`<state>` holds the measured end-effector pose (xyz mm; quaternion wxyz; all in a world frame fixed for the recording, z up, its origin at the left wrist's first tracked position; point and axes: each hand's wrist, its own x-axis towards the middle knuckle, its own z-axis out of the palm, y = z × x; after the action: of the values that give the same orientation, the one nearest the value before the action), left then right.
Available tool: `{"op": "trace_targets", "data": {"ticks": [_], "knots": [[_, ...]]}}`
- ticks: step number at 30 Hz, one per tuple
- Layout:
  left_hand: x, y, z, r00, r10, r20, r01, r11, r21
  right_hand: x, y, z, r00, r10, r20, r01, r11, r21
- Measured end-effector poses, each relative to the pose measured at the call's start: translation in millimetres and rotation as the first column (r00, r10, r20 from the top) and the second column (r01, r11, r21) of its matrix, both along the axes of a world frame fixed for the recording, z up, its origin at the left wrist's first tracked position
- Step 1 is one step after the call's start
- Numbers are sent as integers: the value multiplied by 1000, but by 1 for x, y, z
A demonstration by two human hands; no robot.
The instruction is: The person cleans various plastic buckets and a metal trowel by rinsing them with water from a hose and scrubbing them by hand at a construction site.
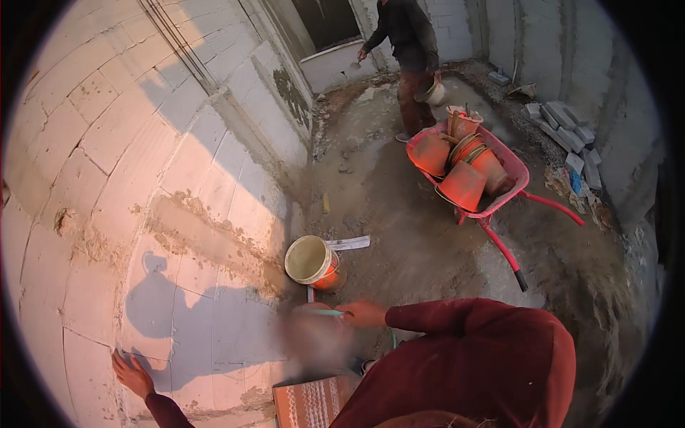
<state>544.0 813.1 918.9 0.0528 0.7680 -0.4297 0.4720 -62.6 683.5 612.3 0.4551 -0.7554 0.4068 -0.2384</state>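
Observation:
My left hand lies with spread fingers against the pale block wall at the lower left. My right hand is closed around a pale green hose, its end pointing left toward the wall. A thin green loop shows just below that hand. Under the hose end is a blurred greyish-pink patch that I cannot make out. Just beyond stands an open white and orange bucket beside the wall. Nearer me lies a reddish-brown panel or box with white markings.
A red wheelbarrow holds several orange buckets. Behind it a person in dark clothes carries a small tool and a bucket. Grey blocks are piled at the right wall. A pale strip lies near the white bucket.

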Motion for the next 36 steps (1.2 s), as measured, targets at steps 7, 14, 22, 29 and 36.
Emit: {"op": "trace_targets", "data": {"ticks": [7,14,22,29,36], "knots": [[30,1,9,985,11,-173,-28,995,-93,-1,6,3,997,30,68,-26,998,-52],[31,-12,31,999,20,-25,-23,992,-121,8,8,-21,997,73,-5,-73,997,-37],[111,5,56,899,-333,-284,174,867,-467,21,9,6,993,27,116,-16,996,-93],[88,-19,36,902,-152,-404,-97,841,-533,33,2,3,996,-20,86,21,1000,-7],[45,-46,46,860,1,-511,-277,842,-464,43,-1,0,989,-101,112,107,993,-50]]}}
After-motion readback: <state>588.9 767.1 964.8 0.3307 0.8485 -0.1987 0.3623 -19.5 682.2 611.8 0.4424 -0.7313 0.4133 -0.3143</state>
